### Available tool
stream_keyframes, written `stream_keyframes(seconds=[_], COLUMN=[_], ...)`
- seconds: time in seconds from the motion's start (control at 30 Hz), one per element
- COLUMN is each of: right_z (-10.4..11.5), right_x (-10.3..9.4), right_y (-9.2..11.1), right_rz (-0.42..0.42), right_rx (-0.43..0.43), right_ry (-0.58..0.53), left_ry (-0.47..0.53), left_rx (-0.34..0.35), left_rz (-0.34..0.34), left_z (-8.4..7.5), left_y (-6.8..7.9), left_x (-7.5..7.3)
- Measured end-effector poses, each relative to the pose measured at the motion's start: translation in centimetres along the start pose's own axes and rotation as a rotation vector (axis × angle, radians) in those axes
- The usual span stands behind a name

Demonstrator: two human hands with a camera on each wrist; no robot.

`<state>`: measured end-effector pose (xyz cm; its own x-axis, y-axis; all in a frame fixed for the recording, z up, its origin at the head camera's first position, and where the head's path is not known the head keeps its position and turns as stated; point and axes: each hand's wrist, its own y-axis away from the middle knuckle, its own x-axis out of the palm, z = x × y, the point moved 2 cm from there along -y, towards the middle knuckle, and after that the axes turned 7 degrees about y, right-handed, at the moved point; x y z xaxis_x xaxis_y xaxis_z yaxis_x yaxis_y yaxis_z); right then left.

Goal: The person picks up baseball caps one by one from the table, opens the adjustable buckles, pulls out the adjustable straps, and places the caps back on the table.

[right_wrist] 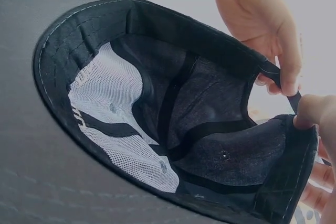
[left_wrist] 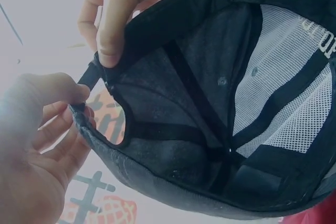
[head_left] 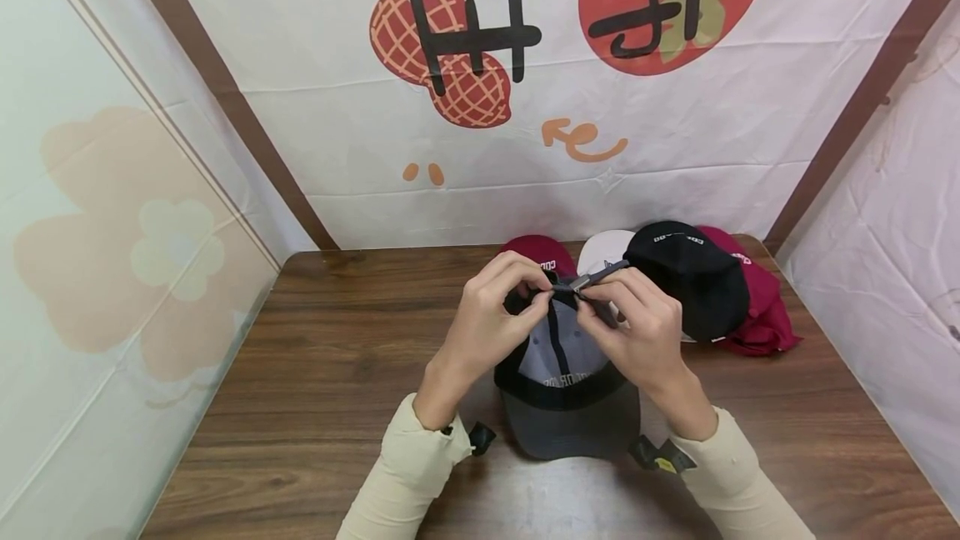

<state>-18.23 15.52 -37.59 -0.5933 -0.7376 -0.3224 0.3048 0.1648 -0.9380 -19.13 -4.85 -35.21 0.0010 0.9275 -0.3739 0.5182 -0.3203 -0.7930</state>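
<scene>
A dark grey baseball cap (head_left: 573, 432) is held with its hollow side facing me and its brim toward me. Its lining shows a pale mesh panel (right_wrist: 107, 103) and black seam tapes. At the cap's back, the left hand (head_left: 498, 307) pinches one side of the adjustment strap between thumb and fingers. On the other side, the right hand (head_left: 637, 327) pinches the strap by its metal buckle (head_left: 580, 282). A loose strap end (head_left: 609, 271) sticks out beyond the right fingertips. The back opening of the cap shows between the hands in both wrist views.
Behind the right hand, a black cap (head_left: 686, 282) overlaps a white cap (head_left: 600, 250) and a dark red cap (head_left: 768, 307). Another dark red cap (head_left: 536, 250) lies behind the left hand. The wooden table (head_left: 337, 373) ends at a printed cloth wall (head_left: 420, 215).
</scene>
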Motion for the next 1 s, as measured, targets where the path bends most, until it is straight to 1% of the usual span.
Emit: stream_keyframes(seconds=[0.1, 0.3, 0.57, 0.7, 0.8, 1.0], right_z=[0.1, 0.1, 0.4, 0.7, 0.9, 1.2], right_x=[0.0, -0.1, -0.2, -0.1, 0.0, 0.1], right_y=[0.0, 0.2, 0.3, 0.3, 0.3, 0.1], right_rz=[0.002, 0.007, 0.039, 0.038, 0.033, 0.030], right_rx=[0.008, 0.053, 0.082, 0.080, 0.067, 0.046], right_ry=[0.005, 0.018, 0.020, 0.012, 0.007, 0.008], left_ry=[0.006, 0.015, 0.028, 0.031, 0.033, 0.016], left_rx=[-0.004, -0.032, -0.059, -0.072, -0.067, -0.049], left_rz=[-0.003, -0.013, 0.025, 0.063, 0.088, 0.091], left_z=[0.0, 0.0, -0.1, -0.3, -0.4, -0.7], left_y=[0.0, 0.1, 0.4, 0.5, 0.5, 0.4], left_x=[-0.1, -0.4, -0.6, -0.3, 0.1, 0.4])
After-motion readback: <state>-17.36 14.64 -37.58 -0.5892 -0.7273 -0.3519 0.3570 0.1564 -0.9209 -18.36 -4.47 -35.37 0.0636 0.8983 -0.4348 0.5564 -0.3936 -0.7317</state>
